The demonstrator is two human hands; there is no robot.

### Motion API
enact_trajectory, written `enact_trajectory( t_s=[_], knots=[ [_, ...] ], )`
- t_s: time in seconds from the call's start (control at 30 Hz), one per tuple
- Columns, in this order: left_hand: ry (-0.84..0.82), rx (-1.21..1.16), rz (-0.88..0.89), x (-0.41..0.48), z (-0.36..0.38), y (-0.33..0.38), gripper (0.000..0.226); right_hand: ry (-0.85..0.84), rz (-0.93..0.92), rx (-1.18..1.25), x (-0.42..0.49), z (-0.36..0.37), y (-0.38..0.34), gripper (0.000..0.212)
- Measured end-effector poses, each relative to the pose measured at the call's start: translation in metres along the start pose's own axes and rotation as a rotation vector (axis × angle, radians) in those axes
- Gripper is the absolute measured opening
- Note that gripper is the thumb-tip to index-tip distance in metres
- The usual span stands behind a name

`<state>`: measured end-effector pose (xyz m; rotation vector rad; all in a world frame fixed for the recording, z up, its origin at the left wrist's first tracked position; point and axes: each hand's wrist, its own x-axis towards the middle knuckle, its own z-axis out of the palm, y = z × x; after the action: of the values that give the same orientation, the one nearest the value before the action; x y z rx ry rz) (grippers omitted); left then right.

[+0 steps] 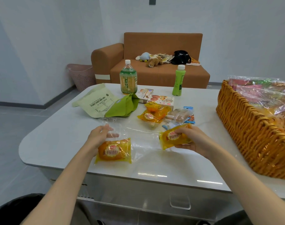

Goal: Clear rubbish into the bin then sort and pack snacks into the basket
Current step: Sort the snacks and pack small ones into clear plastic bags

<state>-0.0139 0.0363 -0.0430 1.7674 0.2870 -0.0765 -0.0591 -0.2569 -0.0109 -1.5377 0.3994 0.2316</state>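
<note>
Right hand (191,140) grips a yellow soft-bread packet (169,141) just above the desk (57,143), near the wicker basket (252,135) on the desk's right side. Left hand (100,137) pinches the edge of a clear plastic bag (143,137). Second yellow bread packet (114,151) lies flat by the left wrist. Snack pile (153,114) sits mid-desk.

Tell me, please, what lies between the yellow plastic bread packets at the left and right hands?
Head view: only crinkled clear plastic wrapping lies there, on the white tabletop.
</note>
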Motion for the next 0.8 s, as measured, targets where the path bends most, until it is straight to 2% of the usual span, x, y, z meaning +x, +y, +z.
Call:
enact_trajectory(
  t_s=[0.1, 0.23, 0.37, 0.57, 0.67, 0.8],
  knots=[
    [-0.004, -0.002, -0.018, 0.001, 0.001, 0.001, 0.034, -0.018, 0.014, 0.018, 0.0, 0.006, 0.002, 0.032],
    [-0.055, -0.008, -0.035, -0.002, 0.006, 0.003, 0.037, -0.227, 0.109, 0.328, -0.001, 0.011, 0.006, 0.028],
    [-0.116, -0.04, -0.058, -0.007, 0.014, 0.005, 0.035, -0.325, 0.118, 0.436, 0.0, 0.024, 0.013, 0.026],
    [-0.174, 0.009, 0.031, -0.012, 0.025, 0.006, 0.035, -0.452, 0.118, 0.588, 0.001, 0.038, 0.019, 0.036],
    [-0.184, 0.055, 0.028, -0.012, 0.024, 0.006, 0.034, -0.394, 0.127, 0.647, 0.005, 0.037, 0.02, 0.029],
    [-0.153, 0.101, 0.054, -0.011, 0.024, 0.004, 0.033, -0.233, -0.059, 0.394, 0.015, 0.04, 0.023, 0.028]
  ],
)
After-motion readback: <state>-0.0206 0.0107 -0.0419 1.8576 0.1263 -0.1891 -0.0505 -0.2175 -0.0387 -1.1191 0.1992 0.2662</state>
